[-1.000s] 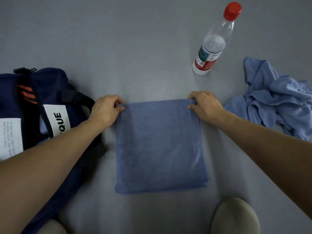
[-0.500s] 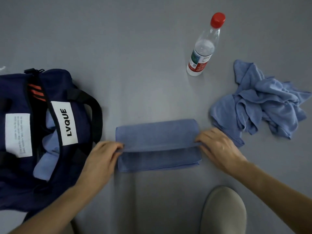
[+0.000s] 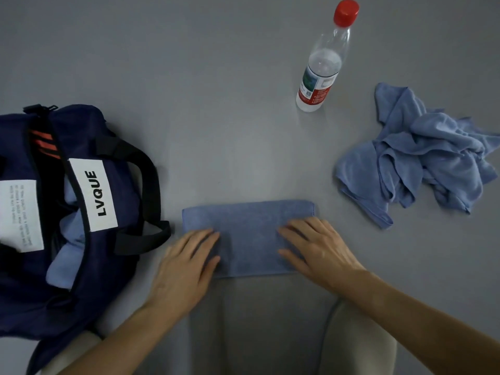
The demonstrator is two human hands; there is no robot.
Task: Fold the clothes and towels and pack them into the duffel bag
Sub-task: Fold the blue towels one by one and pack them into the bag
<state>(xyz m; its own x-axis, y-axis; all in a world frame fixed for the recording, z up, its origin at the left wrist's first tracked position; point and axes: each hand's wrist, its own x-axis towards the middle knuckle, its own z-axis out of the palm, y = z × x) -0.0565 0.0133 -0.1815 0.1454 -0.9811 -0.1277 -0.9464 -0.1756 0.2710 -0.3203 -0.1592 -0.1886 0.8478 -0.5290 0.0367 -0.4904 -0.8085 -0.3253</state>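
both hands now press folded towel flat.

A plain, matt grey surface fills the view from far to near. Soft, even light leaves a paler patch around its middle, and a darker shade lies along the near side. At the near edge sit two pale beige rounded shapes, one left and one right; what they are is unclear.

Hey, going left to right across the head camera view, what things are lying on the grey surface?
navy duffel bag → folded blue towel → water bottle → crumpled blue cloth pile
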